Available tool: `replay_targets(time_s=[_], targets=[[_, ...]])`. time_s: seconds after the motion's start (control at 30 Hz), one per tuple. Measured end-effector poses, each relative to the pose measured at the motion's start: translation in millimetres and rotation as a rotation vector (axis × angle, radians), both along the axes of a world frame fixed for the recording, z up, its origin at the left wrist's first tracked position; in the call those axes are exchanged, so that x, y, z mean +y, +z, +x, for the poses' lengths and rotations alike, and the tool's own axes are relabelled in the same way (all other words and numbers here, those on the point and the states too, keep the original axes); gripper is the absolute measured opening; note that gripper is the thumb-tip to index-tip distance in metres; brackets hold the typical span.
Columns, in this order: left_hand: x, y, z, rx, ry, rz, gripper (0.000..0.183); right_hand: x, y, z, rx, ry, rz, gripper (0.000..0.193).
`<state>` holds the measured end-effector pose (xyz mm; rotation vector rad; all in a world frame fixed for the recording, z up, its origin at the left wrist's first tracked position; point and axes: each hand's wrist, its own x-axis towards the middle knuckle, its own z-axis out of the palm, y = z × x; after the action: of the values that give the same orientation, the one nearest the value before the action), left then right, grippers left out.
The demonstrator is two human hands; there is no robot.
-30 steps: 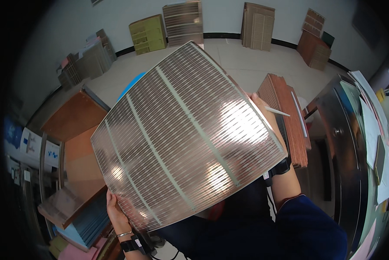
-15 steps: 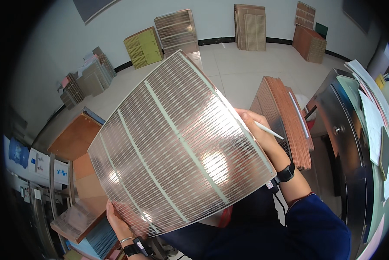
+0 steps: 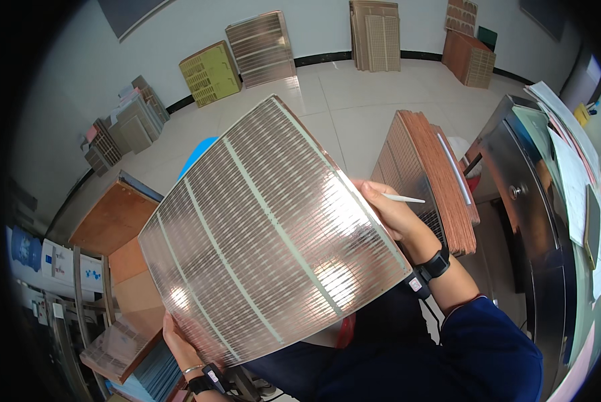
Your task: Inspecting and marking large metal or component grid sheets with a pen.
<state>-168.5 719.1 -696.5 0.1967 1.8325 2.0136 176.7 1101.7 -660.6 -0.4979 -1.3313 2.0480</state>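
A large, thin copper-coloured circuit board panel [image 3: 247,221] with fine rows and pale green strips is held up tilted in front of me. It shines with bright reflections. My left hand [image 3: 178,340] grips its lower left edge, the fingers partly hidden behind it. At the right edge, my right hand [image 3: 389,209] holds the panel between thumb and fingers. A slim white pen-like stick [image 3: 408,199] also sits in that hand, pointing right, away from the panel.
Upright stacked panels [image 3: 441,181] stand close on my right, beside a dark drawer cabinet [image 3: 531,201] topped with papers. At left are a brown wooden box [image 3: 113,214] and blue-edged sheets [image 3: 150,375]. More panels [image 3: 260,50] lean on the far wall. A blue object [image 3: 196,155] shows behind the panel.
The panel's top corner has dropped slightly, and my right hand sits a little lower and further left. The blue object has come into view behind the panel. Both hands keep their hold.
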Motion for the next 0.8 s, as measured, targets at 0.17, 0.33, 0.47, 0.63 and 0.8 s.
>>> replay_targets(time_s=[0.17, 0.33, 0.47, 0.63, 0.8], targets=[[2, 17, -19, -0.005, -0.068, -0.062, 0.044, -4, -1, 8, -0.040, 0.133, -0.072, 0.052], [14, 38, -30, 0.194, -0.019, -0.112, 0.048, -14, -5, 6, 0.019, -0.021, -0.031, 0.051], [44, 64, 22, 0.595, 0.064, -0.179, 0.048, -23, -18, -11, 0.106, -0.137, -0.060, 0.044], [105, 37, 119, 0.279, -0.124, -0.016, 0.041, -22, -42, -41, 0.203, -0.253, -0.113, 0.039], [152, -14, 142, -0.662, -0.493, 0.570, 0.065, -31, -76, -108, 0.295, -0.379, -0.204, 0.035]])
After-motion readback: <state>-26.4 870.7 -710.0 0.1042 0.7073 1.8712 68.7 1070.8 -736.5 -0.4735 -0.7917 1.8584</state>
